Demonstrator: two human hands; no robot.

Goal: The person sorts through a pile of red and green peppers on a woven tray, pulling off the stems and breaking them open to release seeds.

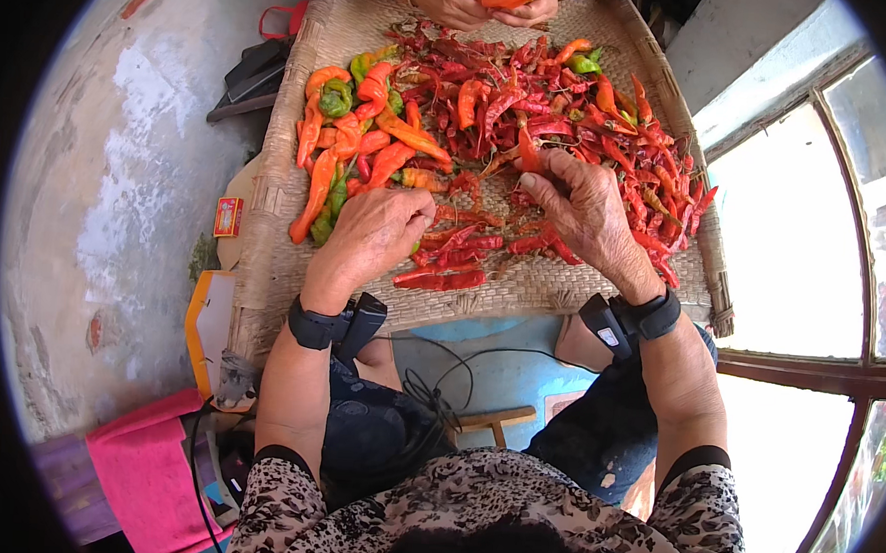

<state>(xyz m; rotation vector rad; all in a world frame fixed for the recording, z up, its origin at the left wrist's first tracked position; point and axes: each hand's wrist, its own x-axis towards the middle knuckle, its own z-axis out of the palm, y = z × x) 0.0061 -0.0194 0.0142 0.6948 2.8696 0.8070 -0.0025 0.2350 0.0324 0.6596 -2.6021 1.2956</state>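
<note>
Over the woven tray (538,287), my right fingers (567,167) pinch a red chili (528,151), long axis pointing away from me; my left fingers (420,206), nearer the orange chilies (320,185), curl, contents hidden.

No word or number can be read with certainty here. On the small red and yellow box (228,217), just beside the left side of the woven tray (271,167), there is some print, but it is too small to make out. The black device (595,317) at the right wrist (645,285) carries a white label (608,337), whose marks are also not legible.
</note>
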